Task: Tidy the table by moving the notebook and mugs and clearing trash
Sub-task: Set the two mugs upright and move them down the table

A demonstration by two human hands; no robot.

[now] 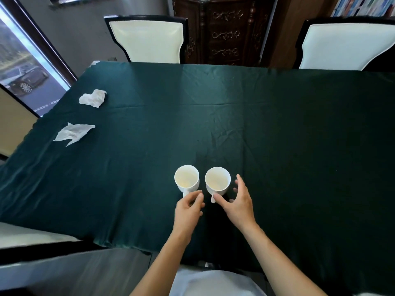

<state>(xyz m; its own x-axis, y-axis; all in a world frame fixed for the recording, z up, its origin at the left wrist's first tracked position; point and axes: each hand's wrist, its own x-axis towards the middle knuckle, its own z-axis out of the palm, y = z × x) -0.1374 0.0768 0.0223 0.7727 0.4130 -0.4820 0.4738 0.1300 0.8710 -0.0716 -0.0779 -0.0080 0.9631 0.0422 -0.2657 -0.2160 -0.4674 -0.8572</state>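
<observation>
Two empty white mugs stand upright side by side on the dark green tablecloth (277, 129), near the front edge. My left hand (188, 210) has its fingers curled on the handle of the left mug (186, 178). My right hand (239, 201) is spread open just right of the right mug (217, 180), thumb tip touching its handle, fingers apart from the wall. Two crumpled white tissues lie at the table's left side, one farther back (93, 98) and one nearer (74, 133). No notebook is in view.
Two white-backed chairs stand at the far side, one at the left (147, 39) and one at the right (346, 43), with a dark carved cabinet (226, 30) between them. A white seat (32, 233) sits at the near left. A framed car poster (21, 75) leans at the left.
</observation>
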